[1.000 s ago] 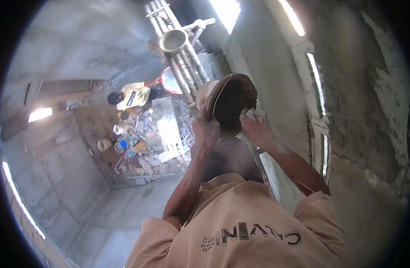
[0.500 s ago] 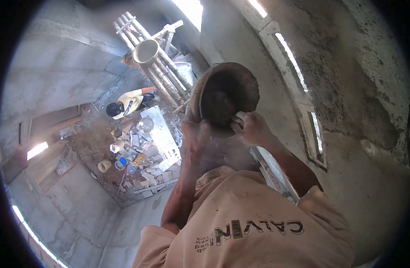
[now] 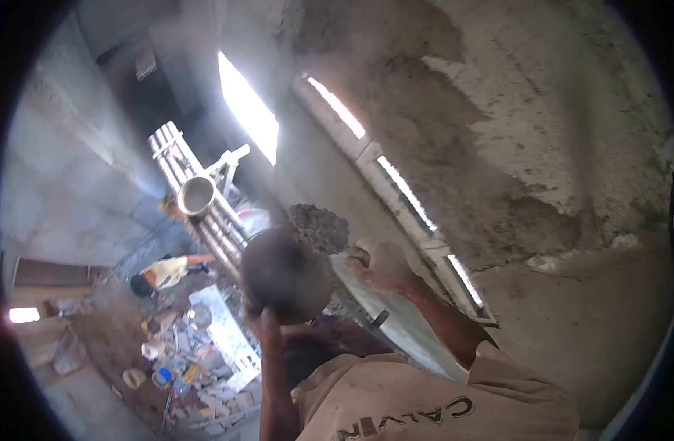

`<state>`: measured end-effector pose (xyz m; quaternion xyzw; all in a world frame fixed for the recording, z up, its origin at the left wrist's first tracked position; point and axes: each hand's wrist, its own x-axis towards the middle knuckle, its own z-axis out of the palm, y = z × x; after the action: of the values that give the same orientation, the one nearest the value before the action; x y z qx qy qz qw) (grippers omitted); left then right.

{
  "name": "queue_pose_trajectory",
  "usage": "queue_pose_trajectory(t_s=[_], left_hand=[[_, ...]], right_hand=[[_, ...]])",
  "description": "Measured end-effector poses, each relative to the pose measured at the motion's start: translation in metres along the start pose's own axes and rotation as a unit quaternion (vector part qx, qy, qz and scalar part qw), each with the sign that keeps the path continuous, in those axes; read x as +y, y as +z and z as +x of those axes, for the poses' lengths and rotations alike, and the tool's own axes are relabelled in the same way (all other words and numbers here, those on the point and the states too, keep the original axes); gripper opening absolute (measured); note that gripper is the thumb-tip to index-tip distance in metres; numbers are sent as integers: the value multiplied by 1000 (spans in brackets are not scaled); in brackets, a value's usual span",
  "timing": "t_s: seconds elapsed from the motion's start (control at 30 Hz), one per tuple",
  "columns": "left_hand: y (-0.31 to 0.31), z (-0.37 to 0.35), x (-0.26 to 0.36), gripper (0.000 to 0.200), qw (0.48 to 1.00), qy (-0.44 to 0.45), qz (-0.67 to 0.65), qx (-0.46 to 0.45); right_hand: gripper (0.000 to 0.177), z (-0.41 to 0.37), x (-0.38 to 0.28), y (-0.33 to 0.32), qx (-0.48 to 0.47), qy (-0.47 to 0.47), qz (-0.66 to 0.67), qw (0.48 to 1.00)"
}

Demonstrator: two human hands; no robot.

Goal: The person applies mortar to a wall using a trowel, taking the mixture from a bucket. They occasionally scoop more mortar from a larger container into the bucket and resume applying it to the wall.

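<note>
My left hand (image 3: pixel 266 323) grips the lower rim of a dark round pan (image 3: pixel 285 275) and holds it up in front of my chest. My right hand (image 3: pixel 385 268) is closed on the handle of a trowel. The trowel's blade carries a grey lump of mortar (image 3: pixel 318 228) just above the pan's upper right edge. The blade itself is mostly hidden under the mortar. Right of both hands is a rough wall (image 3: pixel 499 147) with uneven patches of plaster. My beige printed shirt (image 3: pixel 425 411) fills the bottom of the view.
I stand high above a floor littered with bricks and rubble (image 3: pixel 197 353). A person in a yellow shirt (image 3: pixel 164 272) bends there. Bundled poles (image 3: pixel 205 220) with a round bucket (image 3: pixel 196 195) on them rise at the left. Narrow slots (image 3: pixel 407 195) and a bright opening (image 3: pixel 249 110) pierce the wall.
The view has swung up from the floor towards the wall. The pan has dropped lower and left. My right hand has left the pan's rim and now lifts a trowel load of mortar.
</note>
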<state>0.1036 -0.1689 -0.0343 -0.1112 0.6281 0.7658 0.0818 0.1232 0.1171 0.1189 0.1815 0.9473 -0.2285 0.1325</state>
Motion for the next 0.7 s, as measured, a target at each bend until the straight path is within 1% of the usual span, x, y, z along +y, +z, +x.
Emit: queue_pose_trajectory(t_s=[0.03,0.07,0.1,0.13,0.2,0.23,0.27,0.3,0.33,0.37,0.4,0.43,0.47,0.5,0.53,0.57,0.6,0.63,0.67,0.7], left_hand=[[-19,-1,-17,62,999,-30,34,6],[-26,-7,1,63,999,-14,31,12],[-44,-5,-21,73,999,18,34,0],[-57,-5,-31,71,995,96,7,-11],[-78,-12,-24,81,997,68,30,13],[-89,-11,-31,72,997,51,22,46],[-102,-11,-41,64,996,32,15,80],[-120,-13,-50,67,996,15,-6,85],[-125,-14,-47,61,994,13,-22,109],[-131,-13,-42,60,987,-31,0,157],[-130,-13,-33,58,976,-74,20,205],[-142,-14,-36,57,982,-81,3,173],[-152,-17,-48,56,981,-54,31,185],[-166,-16,-67,55,978,-27,67,194],[-185,-15,-74,55,974,0,107,198],[-167,-9,-68,51,945,-39,122,302],[-155,0,-65,50,954,-23,125,273],[-149,-6,-61,49,959,-14,131,250],[-151,-13,-51,48,964,-8,153,216],[-142,-13,-48,46,972,-15,140,186]], right_hand=[[45,-7,-13,-21,4,-12,-5,1000],[43,-12,-21,-40,30,-45,-25,998],[40,-13,-29,-59,56,-81,-43,994],[38,-14,-38,-77,82,-117,-61,988],[35,-27,-64,-121,39,-154,16,987],[33,-30,-73,-138,16,-174,54,983],[34,-31,-75,-148,14,-236,97,967],[34,-30,-76,-158,11,-296,139,945],[35,-31,-77,-169,5,-352,183,918],[30,-33,-83,-191,-70,-285,190,937],[31,-28,-80,-204,-103,-196,254,941],[32,-20,-59,-212,-69,-127,324,935],[34,-12,-39,-220,-25,-63,396,916],[37,-15,-23,-240,71,24,318,945],[39,-17,-7,-261,151,123,246,949],[39,-38,18,-275,257,172,242,920],[39,-76,34,-279,345,137,303,878],[40,-107,36,-282,390,109,345,847],[42,-136,41,-281,424,122,368,818],[46,-168,53,-285,337,98,269,897]])
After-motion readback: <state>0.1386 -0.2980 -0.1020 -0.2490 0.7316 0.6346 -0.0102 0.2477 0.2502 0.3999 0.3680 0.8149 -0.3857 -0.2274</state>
